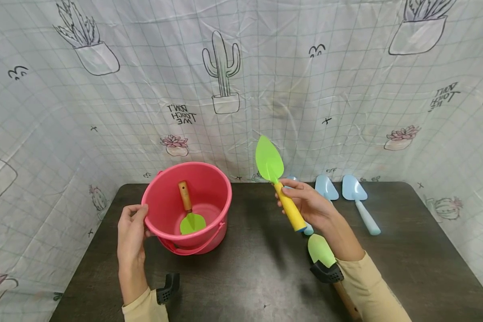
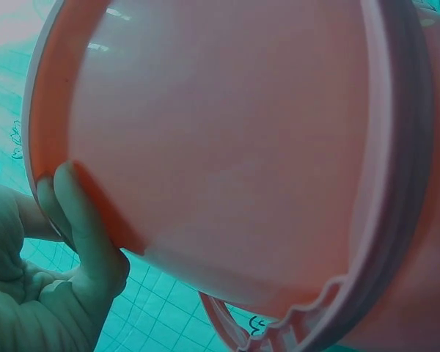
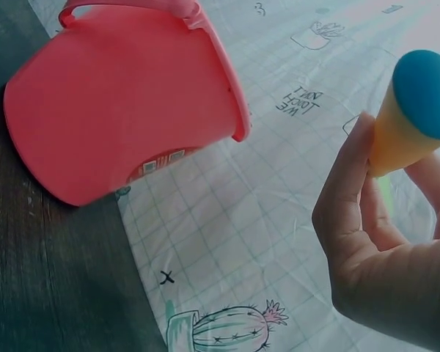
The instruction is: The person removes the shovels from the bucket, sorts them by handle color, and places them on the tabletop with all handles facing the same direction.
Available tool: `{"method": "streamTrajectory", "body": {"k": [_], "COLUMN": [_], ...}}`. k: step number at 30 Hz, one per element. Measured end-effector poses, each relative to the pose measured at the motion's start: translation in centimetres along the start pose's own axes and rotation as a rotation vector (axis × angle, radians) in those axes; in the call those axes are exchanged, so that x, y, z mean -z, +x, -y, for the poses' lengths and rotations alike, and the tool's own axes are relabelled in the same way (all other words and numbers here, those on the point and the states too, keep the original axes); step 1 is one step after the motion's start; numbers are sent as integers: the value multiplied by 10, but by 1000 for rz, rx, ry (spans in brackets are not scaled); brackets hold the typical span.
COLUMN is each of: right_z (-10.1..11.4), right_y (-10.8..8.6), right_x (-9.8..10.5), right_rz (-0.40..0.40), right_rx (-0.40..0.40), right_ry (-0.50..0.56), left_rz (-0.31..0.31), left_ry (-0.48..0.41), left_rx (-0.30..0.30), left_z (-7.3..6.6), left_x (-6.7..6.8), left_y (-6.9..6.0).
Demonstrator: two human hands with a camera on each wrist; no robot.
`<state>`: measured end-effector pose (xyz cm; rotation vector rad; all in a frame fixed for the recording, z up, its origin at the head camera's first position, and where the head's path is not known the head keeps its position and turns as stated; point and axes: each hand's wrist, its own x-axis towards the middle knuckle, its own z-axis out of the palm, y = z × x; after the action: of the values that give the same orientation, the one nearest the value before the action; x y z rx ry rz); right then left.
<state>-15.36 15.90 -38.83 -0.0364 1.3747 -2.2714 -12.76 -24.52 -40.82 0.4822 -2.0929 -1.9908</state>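
On the table's left stands a pink bucket (image 1: 216, 192) with its handle hanging down at the front. My left hand (image 1: 131, 230) grips its rim, thumb over the edge, as the left wrist view also shows close up. Inside the bucket lies a trowel with a green blade and wooden handle (image 1: 184, 196). To the right of the bucket, my right hand (image 1: 311, 203) holds another trowel (image 1: 290, 209) above the table by its yellow, blue-ended handle. Its green blade points up and away from me. In the right wrist view the blue handle end (image 3: 425, 94) faces the camera.
Two light-blue trowels (image 1: 327, 187) (image 1: 361, 205) lie at the back right; a third is partly hidden behind my right hand. A pale green trowel (image 1: 321, 250) with a wooden handle lies under my right forearm. A patterned cloth (image 1: 265, 89) surrounds the dark table (image 1: 241, 277).
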Motion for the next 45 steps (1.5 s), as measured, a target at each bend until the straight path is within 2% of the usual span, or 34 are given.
{"method": "streamTrajectory", "body": {"k": [16,27,30,37,45], "right_z": [-5,-11,-13,-15,-19], "right_y": [-9,-24,-28,-41,-52], "right_x": [15,39,46,60,72], "right_rz": [-43,-56,-52,-102,1], "right_rx": [-38,-56,-57,-47,-13], "right_ry": [-17,-89,-79,-71,-11], "left_rz": [-13,-15,-9,-8,-18], "left_ry": [2,-11,-23,-19,-10], "left_rx": [6,0,2,-1,-4], "left_z": [0,1,1,1,1], "left_x": [-1,-1,-1,-1,-2], "left_y": [0,-1,-1,-1,-2]}}
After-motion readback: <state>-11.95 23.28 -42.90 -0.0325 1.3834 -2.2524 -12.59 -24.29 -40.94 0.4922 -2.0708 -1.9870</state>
